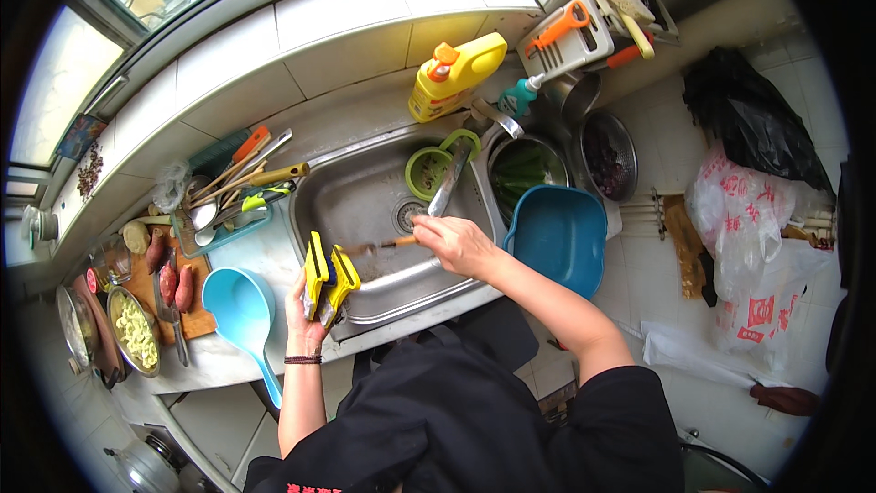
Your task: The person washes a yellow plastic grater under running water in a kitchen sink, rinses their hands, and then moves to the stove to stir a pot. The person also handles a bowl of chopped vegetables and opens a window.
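My left hand (299, 311) holds a yellow two-part cleaning tool (342, 281), like a double-sided magnetic window wiper, at the near left rim of the steel sink (342, 185). Between its yellow halves a dark gap shows. Pinched in my right hand (452, 244) is a thin brush with a wooden handle (400, 242), its blurred dark end pointing left at the wiper. The brush is over the sink basin, close to the drain (408, 216). Behind my right hand, a green strainer (417, 174) with small scraps in it sits under the metal faucet (452, 181).
Right of the sink are a blue basin (564, 239), a pot of green leaves (527, 168) and a colander (626, 161). A yellow jug (455, 79) stands behind. Left lie a light-blue ladle (239, 298), a utensil tray (256, 222), a knife (179, 335) and sweet potatoes (185, 287).
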Action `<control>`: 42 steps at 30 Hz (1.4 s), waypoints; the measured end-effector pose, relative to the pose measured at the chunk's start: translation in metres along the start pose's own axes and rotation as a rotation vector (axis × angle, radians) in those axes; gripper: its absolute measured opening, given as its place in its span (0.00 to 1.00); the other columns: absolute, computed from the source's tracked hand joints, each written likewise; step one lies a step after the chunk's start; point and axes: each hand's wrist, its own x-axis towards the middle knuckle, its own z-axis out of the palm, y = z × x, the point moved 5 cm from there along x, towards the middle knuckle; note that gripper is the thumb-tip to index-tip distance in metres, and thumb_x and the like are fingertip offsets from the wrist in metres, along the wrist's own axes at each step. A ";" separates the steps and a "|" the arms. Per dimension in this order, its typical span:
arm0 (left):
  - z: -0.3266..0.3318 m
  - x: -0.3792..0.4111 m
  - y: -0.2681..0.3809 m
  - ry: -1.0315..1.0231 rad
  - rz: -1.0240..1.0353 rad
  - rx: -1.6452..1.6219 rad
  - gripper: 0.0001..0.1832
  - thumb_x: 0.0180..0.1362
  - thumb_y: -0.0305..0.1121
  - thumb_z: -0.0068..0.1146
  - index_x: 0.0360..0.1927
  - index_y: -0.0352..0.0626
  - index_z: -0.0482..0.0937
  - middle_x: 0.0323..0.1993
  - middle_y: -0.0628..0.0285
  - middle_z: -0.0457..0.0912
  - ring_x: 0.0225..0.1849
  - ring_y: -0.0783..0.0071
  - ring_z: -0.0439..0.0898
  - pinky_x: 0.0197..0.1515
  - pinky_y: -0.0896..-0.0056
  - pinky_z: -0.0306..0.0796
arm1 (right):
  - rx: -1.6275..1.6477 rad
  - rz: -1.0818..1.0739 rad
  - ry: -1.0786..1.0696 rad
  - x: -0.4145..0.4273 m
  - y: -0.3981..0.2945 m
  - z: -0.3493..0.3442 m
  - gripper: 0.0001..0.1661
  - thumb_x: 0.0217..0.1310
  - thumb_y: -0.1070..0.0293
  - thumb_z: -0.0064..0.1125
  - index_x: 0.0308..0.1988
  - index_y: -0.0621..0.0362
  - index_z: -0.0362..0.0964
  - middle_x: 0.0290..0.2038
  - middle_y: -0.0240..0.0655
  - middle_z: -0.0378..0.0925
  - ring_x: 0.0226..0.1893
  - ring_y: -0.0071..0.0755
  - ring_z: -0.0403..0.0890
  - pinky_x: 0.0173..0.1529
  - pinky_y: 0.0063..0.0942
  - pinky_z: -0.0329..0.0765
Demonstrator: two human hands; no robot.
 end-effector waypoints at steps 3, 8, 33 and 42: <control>0.005 -0.002 -0.001 -0.010 0.012 -0.006 0.20 0.65 0.42 0.45 0.51 0.39 0.74 0.46 0.52 0.80 0.45 0.57 0.80 0.50 0.54 0.75 | -0.034 -0.098 0.011 0.009 -0.001 -0.020 0.18 0.45 0.77 0.56 0.41 0.60 0.68 0.45 0.42 0.75 0.41 0.41 0.79 0.44 0.32 0.77; -0.009 0.003 -0.007 -0.011 0.016 0.004 0.19 0.64 0.42 0.45 0.52 0.41 0.73 0.47 0.53 0.79 0.46 0.57 0.80 0.51 0.53 0.75 | -0.157 -0.064 0.068 0.027 0.007 -0.025 0.17 0.44 0.78 0.56 0.39 0.60 0.68 0.46 0.42 0.76 0.51 0.46 0.75 0.61 0.48 0.65; 0.011 0.002 -0.017 -0.101 -0.010 -0.088 0.21 0.63 0.42 0.48 0.55 0.41 0.72 0.48 0.52 0.79 0.48 0.55 0.79 0.52 0.50 0.73 | -0.296 0.416 0.209 -0.033 0.128 -0.034 0.13 0.59 0.75 0.51 0.46 0.58 0.67 0.61 0.64 0.56 0.63 0.70 0.55 0.67 0.55 0.54; 0.030 -0.006 -0.014 -0.077 -0.042 0.048 0.21 0.66 0.43 0.45 0.54 0.38 0.72 0.48 0.55 0.79 0.48 0.61 0.80 0.50 0.57 0.75 | -0.216 0.439 0.185 -0.003 0.088 -0.038 0.14 0.64 0.73 0.44 0.50 0.60 0.64 0.58 0.58 0.63 0.62 0.58 0.61 0.67 0.54 0.51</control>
